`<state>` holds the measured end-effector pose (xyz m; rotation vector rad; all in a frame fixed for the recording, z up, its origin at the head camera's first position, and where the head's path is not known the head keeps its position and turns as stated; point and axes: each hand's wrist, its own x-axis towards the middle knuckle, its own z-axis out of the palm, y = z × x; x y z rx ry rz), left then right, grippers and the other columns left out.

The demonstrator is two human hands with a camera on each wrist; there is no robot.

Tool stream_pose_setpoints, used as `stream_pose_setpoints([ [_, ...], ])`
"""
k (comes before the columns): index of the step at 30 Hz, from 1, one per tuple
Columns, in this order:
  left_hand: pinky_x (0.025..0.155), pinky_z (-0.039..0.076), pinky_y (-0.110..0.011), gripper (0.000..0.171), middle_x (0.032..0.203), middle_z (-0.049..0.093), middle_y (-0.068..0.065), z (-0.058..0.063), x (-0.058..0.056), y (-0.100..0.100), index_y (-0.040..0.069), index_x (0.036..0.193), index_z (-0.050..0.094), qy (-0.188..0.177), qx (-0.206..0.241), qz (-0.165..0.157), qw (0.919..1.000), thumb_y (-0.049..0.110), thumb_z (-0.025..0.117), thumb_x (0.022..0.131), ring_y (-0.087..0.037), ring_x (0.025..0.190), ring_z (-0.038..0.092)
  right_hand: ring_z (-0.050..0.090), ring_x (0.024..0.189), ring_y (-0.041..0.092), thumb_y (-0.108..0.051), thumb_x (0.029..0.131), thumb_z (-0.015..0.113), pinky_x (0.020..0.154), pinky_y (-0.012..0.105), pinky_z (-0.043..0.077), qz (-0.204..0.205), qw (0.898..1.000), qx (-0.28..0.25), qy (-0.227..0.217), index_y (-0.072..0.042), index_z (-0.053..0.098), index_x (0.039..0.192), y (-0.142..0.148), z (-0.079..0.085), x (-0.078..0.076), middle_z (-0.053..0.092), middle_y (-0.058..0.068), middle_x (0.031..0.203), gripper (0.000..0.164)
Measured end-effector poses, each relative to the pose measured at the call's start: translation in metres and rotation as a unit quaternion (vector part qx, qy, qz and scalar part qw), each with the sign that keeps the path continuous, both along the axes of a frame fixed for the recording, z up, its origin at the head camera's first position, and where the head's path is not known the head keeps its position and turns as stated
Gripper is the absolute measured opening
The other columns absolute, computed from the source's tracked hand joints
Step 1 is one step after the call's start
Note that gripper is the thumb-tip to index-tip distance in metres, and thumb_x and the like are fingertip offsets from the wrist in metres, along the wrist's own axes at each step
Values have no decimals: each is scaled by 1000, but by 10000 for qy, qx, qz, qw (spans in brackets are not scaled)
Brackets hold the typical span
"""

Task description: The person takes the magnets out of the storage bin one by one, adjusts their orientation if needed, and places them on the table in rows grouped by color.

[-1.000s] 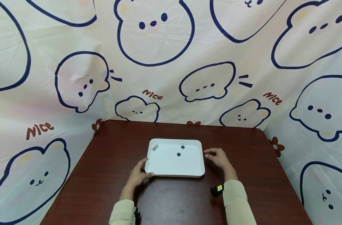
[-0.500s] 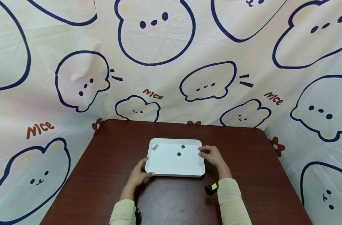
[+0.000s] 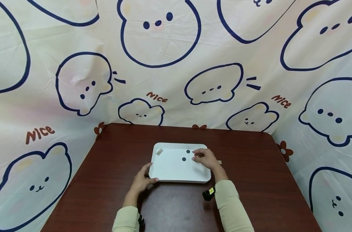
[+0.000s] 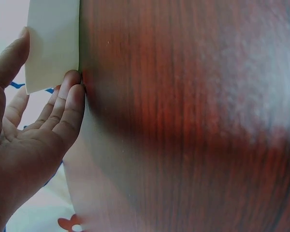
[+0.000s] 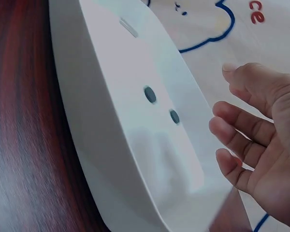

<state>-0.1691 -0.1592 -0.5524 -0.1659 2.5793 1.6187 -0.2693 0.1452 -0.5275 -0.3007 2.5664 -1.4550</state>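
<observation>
A white rectangular tray [image 3: 176, 170] lies on the table, with two dark round discs [image 3: 184, 159] towards its right and a small pale rectangular piece [image 3: 159, 152] near its far left corner. My left hand [image 3: 141, 180] holds the near left corner, its thumb and fingers on either side of it, as the left wrist view shows too. Over the tray's right part hovers my right hand [image 3: 207, 159], close to the discs. In the right wrist view, that hand's fingers [image 5: 222, 128] are loosely bent, apart from the discs, with nothing between them.
The dark red-brown wooden table [image 3: 120, 154] ends at a patterned cloth backdrop [image 3: 176, 77] with bear drawings. Beyond the tray's right edge, beside my right hand, part of another small pale piece [image 3: 219, 162] shows.
My right hand has moved left, from beside the tray to above its right part. A small pale piece now shows right of the tray. The left hand and the discs stay put.
</observation>
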Motion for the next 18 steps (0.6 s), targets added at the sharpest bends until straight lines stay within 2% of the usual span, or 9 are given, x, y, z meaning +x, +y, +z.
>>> stream_pose_setpoints([
  [5, 65, 45, -36, 79, 104, 59, -21, 0, -2, -1, 11, 139, 42, 4, -5, 37, 10000, 14, 82, 71, -20, 74, 58, 58, 85, 18, -16, 82, 73, 71, 33, 47, 255, 9997, -47, -38, -4, 67, 112, -15, -4, -3, 65, 6, 98, 33],
  [9, 63, 45, -35, 80, 102, 60, -20, -1, -4, 0, 11, 139, 42, 16, 62, 45, 10000, 13, 82, 71, -20, 72, 58, 58, 86, 17, -17, 83, 72, 71, 33, 47, 399, 9992, -74, -19, -4, 66, 113, -25, -7, -6, 64, 6, 101, 33],
  [18, 62, 45, -34, 79, 101, 60, -20, -3, -3, -1, 8, 138, 42, 6, 144, 17, 9999, 10, 82, 70, -20, 72, 58, 58, 85, 18, -13, 84, 71, 68, 31, 47, 400, 9981, -478, -14, -2, 66, 112, -54, -14, -12, 64, 5, 99, 31],
])
